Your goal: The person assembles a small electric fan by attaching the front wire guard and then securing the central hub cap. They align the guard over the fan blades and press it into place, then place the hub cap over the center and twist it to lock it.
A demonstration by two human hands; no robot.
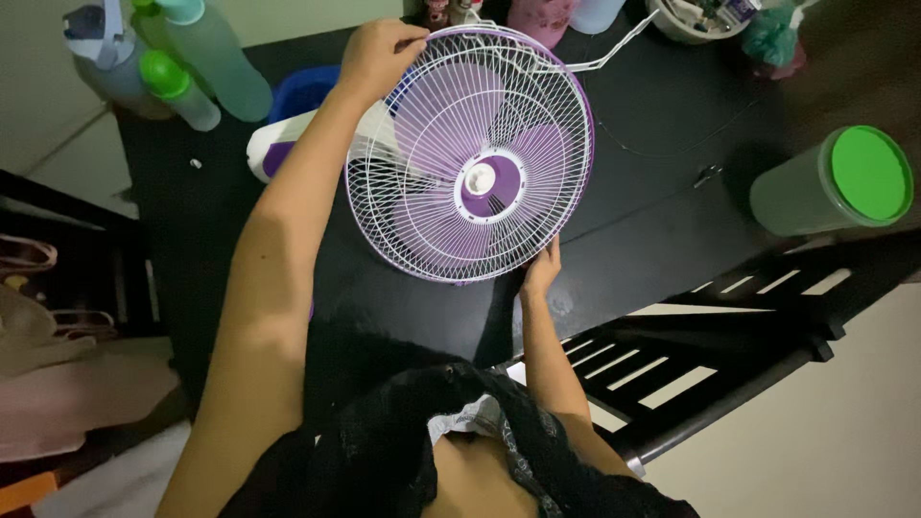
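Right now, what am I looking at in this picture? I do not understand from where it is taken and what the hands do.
The picture comes from a camera worn on a person's head, looking down at their own arms. Both bare hands hold a fan with a white wire cage and purple blades, which stands on a dark table. The left hand grips the cage's top rim; the right hand touches its lower rim. Around it stand green-capped bottles at the upper left and a round container with a green lid at the right.

The fan [470, 153] hides its own base; top-edge bottles [566, 14] are cut off.
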